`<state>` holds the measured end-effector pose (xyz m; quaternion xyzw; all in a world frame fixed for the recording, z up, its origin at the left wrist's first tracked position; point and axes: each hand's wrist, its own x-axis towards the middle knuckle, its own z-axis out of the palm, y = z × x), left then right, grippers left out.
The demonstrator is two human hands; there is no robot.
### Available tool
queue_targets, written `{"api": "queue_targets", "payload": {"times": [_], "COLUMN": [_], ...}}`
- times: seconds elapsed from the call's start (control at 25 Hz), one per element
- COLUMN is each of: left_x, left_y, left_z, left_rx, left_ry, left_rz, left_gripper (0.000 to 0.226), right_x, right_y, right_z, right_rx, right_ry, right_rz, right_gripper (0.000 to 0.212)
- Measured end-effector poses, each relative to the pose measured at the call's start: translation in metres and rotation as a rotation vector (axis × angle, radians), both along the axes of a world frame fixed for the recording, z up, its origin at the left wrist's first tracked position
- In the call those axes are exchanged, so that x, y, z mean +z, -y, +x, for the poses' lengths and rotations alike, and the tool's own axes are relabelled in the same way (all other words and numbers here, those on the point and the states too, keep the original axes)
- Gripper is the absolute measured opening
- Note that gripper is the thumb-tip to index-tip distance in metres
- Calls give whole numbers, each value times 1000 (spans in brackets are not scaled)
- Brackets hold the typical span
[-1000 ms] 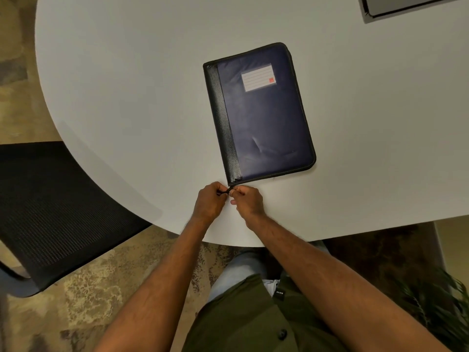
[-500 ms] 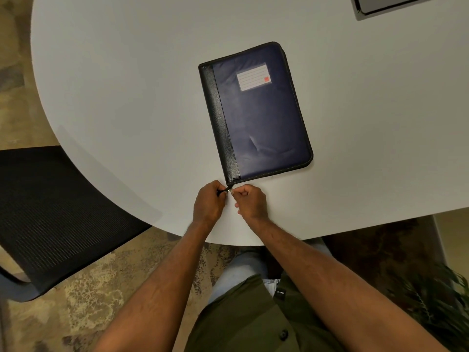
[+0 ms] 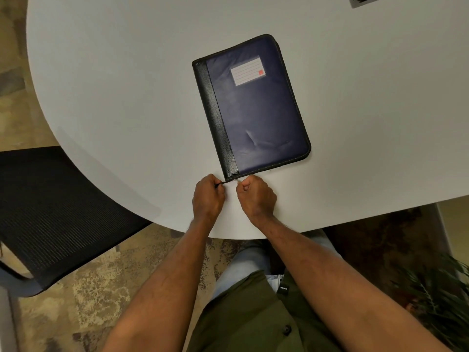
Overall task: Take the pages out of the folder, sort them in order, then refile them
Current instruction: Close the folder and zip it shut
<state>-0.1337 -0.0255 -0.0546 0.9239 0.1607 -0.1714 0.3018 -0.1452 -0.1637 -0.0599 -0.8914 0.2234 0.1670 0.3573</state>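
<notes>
Currently, left to right: black mesh chair (image 3: 50, 212) sits off the tabletop's left edge, over patterned carpet (image 3: 106, 288); white tabletop (image 3: 114, 97) has a rounded near-left corner; left hand (image 3: 208, 196) rests near the near edge, fingers curled, pinching a thin black strap (image 3: 221, 183) that runs from the folder's near-left corner; folder (image 3: 256, 110) lies flat and closed around the tabletop's middle, slightly rotated, navy cover with a black spine strip (image 3: 215, 118) on its left side and a lined white label (image 3: 247, 71) with a small red square near its far edge; no pages visible; right hand (image 3: 256, 196) sits just beside the left, apart from it, fingers curled in a narrow pinch at the folder's near edge, on what looks like a small metal zip pull (image 3: 238, 180); too small to confirm; both forearms come in over the near edge; green shirt (image 3: 253, 313) and light trousers below; grey flat object (image 3: 365, 0) cut off at the far-right edge of the tabletop; plant leaves (image 3: 439, 295) off the near-right corner, at floor level.
</notes>
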Motion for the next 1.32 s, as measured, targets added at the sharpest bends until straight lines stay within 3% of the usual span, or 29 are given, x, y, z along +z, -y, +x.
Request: {"api": "queue_targets", "payload": {"times": [0.28, 0.52, 0.72, 1.04, 1.32], "left_x": [0, 0, -2, -5, -6], "left_y": [2, -12, -16, -18, 52], "left_z": [-3, -2, 1, 10, 99], "left_rx": [58, 87, 56, 22, 248], "left_ry": [6, -20, 7, -27, 148], "left_rz": [-30, -47, -59, -40, -59], "left_gripper": [7, 9, 12, 8, 61], "right_x": [-2, -7, -11, -16, -31], "right_y": [27, 101, 150, 186, 205], "right_z": [3, 16, 24, 46, 63], "right_rx": [-127, -324, -178, 133, 189], "right_ry": [36, 28, 118, 230, 219], "right_rz": [15, -82, -194, -125, -64], "right_gripper": [22, 16, 19, 12, 5]}}
